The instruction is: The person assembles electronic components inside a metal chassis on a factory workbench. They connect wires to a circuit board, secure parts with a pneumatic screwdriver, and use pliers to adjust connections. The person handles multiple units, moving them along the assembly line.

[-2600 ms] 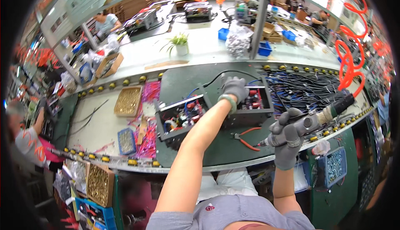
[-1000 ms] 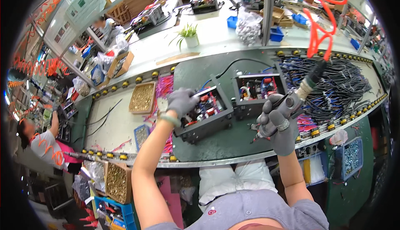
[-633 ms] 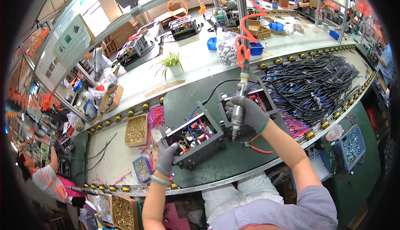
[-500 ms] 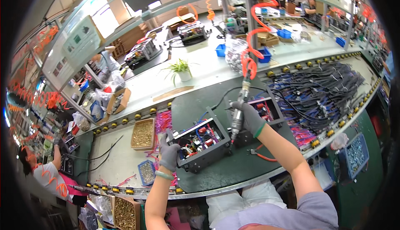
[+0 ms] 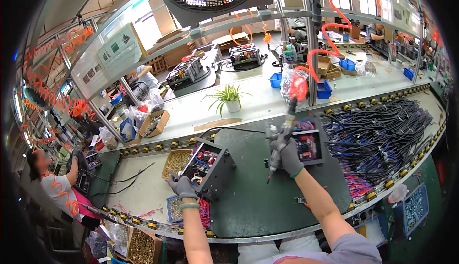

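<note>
My left hand (image 5: 183,187), in a grey glove, is closed on the near left corner of a black open-topped electronics chassis (image 5: 217,180). Red parts and coloured wires show inside it, and it sits turned at the left of the dark green mat (image 5: 248,206). In my gloved right hand (image 5: 288,153) is an air screwdriver (image 5: 276,161), its tip pointing down over the mat and touching nothing that I can see. Behind that hand stands a second chassis (image 5: 311,145), partly hidden by it. Pliers (image 5: 301,201) with red handles lie on the mat, partly behind my right forearm.
Bundled black cables (image 5: 382,125) cover the roller line at the right. Beside the left chassis are a box of brass-coloured screws (image 5: 176,162) and a blue tray (image 5: 174,209). An orange coiled hose (image 5: 313,58) hangs down to the screwdriver. A co-worker (image 5: 60,182) works at the left.
The left chassis has slid left and turned on the mat, with my left hand on it. My right hand still holds the screwdriver, now farther from that chassis. The view has also shifted.
</note>
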`<state>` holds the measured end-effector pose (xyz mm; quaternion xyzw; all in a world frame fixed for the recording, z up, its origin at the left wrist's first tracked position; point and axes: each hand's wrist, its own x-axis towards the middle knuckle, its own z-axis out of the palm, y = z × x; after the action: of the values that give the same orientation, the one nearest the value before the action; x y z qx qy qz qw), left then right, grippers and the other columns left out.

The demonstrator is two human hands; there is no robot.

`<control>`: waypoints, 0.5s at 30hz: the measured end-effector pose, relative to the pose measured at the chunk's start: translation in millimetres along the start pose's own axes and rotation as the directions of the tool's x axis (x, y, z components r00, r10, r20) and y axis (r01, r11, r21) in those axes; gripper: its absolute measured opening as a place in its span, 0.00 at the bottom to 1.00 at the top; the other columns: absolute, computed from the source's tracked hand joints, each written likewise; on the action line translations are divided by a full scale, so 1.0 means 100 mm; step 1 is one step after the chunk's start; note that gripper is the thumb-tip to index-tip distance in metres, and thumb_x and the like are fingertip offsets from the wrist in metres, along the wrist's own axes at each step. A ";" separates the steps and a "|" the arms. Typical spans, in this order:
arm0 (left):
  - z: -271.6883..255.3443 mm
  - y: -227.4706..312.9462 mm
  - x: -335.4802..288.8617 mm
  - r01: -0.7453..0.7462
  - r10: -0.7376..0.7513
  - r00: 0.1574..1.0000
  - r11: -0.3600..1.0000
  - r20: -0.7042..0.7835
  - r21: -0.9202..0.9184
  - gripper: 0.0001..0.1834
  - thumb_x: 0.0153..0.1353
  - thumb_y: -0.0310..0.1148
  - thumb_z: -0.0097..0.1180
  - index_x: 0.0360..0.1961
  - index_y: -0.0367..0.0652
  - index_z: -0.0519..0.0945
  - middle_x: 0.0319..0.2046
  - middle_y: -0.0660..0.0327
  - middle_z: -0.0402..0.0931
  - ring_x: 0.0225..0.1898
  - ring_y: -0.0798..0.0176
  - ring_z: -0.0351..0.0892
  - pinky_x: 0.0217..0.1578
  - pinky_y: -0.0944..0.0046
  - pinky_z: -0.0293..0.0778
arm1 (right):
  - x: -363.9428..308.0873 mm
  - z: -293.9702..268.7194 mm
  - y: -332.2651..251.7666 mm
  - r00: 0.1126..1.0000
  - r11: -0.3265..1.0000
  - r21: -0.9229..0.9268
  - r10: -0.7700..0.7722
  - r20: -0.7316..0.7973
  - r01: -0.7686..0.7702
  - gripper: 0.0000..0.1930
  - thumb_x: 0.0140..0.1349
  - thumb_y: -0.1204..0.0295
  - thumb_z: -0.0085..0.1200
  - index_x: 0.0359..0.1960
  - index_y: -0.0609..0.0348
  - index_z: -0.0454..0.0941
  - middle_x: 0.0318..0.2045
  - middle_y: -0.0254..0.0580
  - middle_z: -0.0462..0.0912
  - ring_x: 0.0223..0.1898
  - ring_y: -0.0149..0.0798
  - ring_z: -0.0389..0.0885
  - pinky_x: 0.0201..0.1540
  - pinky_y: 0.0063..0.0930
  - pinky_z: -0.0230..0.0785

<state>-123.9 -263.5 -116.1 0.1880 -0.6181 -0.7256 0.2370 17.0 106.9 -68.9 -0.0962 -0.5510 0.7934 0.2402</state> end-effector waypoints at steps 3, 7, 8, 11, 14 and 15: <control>0.08 0.22 -0.59 -0.128 0.150 0.975 0.982 -0.161 0.137 0.39 0.45 0.17 0.53 0.64 0.34 0.64 0.59 0.45 0.64 0.52 0.48 0.76 0.54 0.55 0.74 | 0.17 -0.37 0.27 0.972 0.998 -0.015 -0.060 0.227 0.065 0.19 0.47 0.76 0.63 0.43 0.59 0.76 0.34 0.33 0.77 0.33 0.30 0.76 0.36 0.26 0.72; 0.15 0.30 -1.47 -0.487 0.598 0.799 0.705 -0.063 0.516 0.39 0.51 0.21 0.57 0.66 0.35 0.58 0.61 0.40 0.58 0.61 0.41 0.63 0.63 0.47 0.64 | 0.27 -1.31 0.27 0.957 0.995 -0.077 -0.033 0.290 0.057 0.19 0.48 0.79 0.60 0.44 0.57 0.73 0.36 0.36 0.77 0.36 0.33 0.79 0.38 0.29 0.77; 0.11 0.45 -1.81 -0.557 0.599 0.801 0.747 -0.003 0.362 0.40 0.53 0.26 0.61 0.67 0.33 0.57 0.60 0.42 0.60 0.66 0.42 0.57 0.68 0.45 0.53 | 0.13 -1.30 0.09 0.978 0.993 -0.108 0.077 0.194 -0.057 0.18 0.50 0.79 0.58 0.45 0.57 0.73 0.36 0.34 0.76 0.35 0.33 0.78 0.37 0.28 0.76; -0.10 0.46 -2.37 -0.737 0.596 0.669 0.608 0.444 0.294 0.40 0.53 0.35 0.69 0.64 0.38 0.62 0.60 0.44 0.63 0.61 0.41 0.65 0.62 0.45 0.63 | 0.00 -1.60 -0.03 0.996 0.979 0.184 0.085 0.026 -0.088 0.18 0.53 0.75 0.54 0.47 0.52 0.70 0.38 0.33 0.75 0.37 0.32 0.76 0.41 0.31 0.75; -0.36 0.51 -2.46 -0.882 0.475 0.455 0.360 0.753 0.305 0.39 0.52 0.38 0.69 0.62 0.39 0.64 0.58 0.44 0.65 0.60 0.41 0.66 0.62 0.48 0.63 | -0.02 -2.05 -0.15 0.995 0.982 0.161 0.098 -0.020 -0.093 0.14 0.54 0.77 0.54 0.44 0.56 0.73 0.33 0.33 0.77 0.33 0.34 0.78 0.38 0.31 0.75; -0.43 0.27 -2.33 -0.880 0.614 0.473 0.368 0.632 0.301 0.38 0.51 0.37 0.68 0.61 0.38 0.65 0.57 0.47 0.69 0.60 0.48 0.68 0.61 0.51 0.65 | -0.02 -2.02 -0.17 0.997 0.990 0.123 0.068 -0.019 -0.065 0.14 0.56 0.76 0.54 0.44 0.55 0.72 0.33 0.34 0.77 0.32 0.34 0.78 0.36 0.30 0.75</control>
<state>93.5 -167.3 -101.2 -0.2184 -0.8591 -0.3159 0.3384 107.6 277.8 -129.5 -0.1089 -0.4951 0.8320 0.2253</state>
